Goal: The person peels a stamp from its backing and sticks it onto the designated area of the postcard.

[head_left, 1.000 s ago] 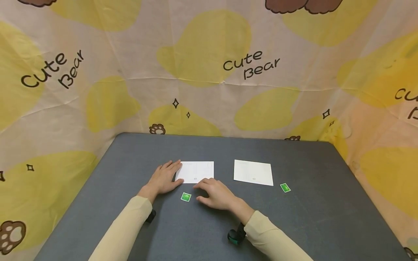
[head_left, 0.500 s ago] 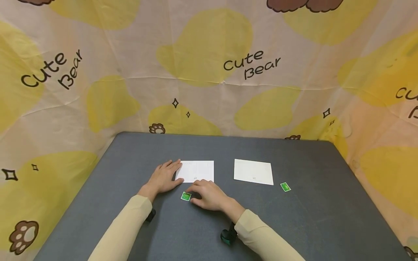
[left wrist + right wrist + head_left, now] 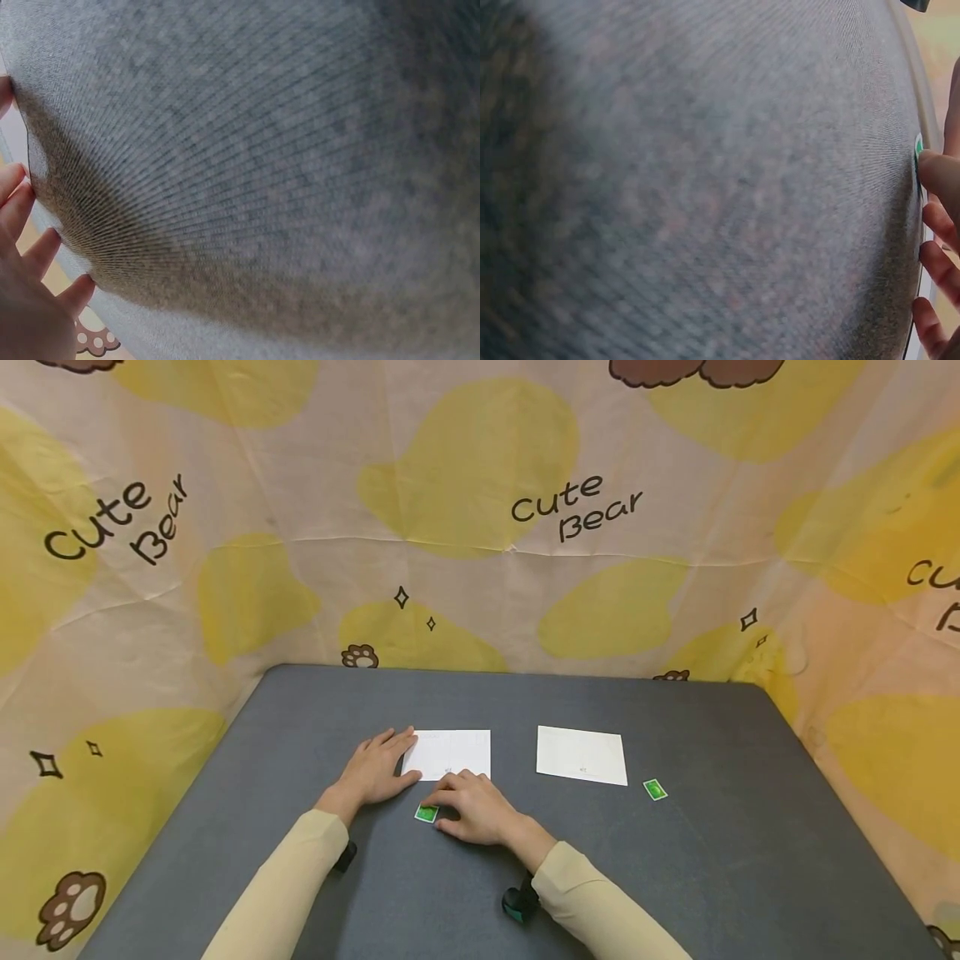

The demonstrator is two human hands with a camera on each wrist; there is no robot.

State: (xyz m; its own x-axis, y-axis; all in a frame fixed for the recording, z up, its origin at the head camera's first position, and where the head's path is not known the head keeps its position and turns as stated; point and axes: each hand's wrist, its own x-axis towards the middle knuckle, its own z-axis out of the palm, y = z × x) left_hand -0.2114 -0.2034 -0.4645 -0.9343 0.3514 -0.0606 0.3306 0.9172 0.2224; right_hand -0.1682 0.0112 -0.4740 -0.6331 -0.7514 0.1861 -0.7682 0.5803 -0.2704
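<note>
My left hand (image 3: 375, 770) rests flat across the left edge of a white card (image 3: 453, 753) with faint print, fingers spread and thumb at its lower left corner. Below that card lies a small green square with a white border (image 3: 426, 815), like a stamp. Over it reaches my right hand (image 3: 476, 810), the index fingertip covering its upper edge and the thumb beside its right edge, a gap between them. In the right wrist view the thumb (image 3: 937, 172) overlaps a sliver of the green square (image 3: 919, 146). The left wrist view shows left-hand fingers (image 3: 43, 251) at the card.
A second white card (image 3: 581, 756) lies to the right, slightly turned. Beyond it is another green stamp-like square (image 3: 655, 790). All lie on a dark grey table (image 3: 720, 877), with a yellow-patterned cloth (image 3: 465, 468) hanging behind.
My right hand has moved left, from beside the near green square to over its upper and right edges. My left hand, both cards and both green squares stay put.
</note>
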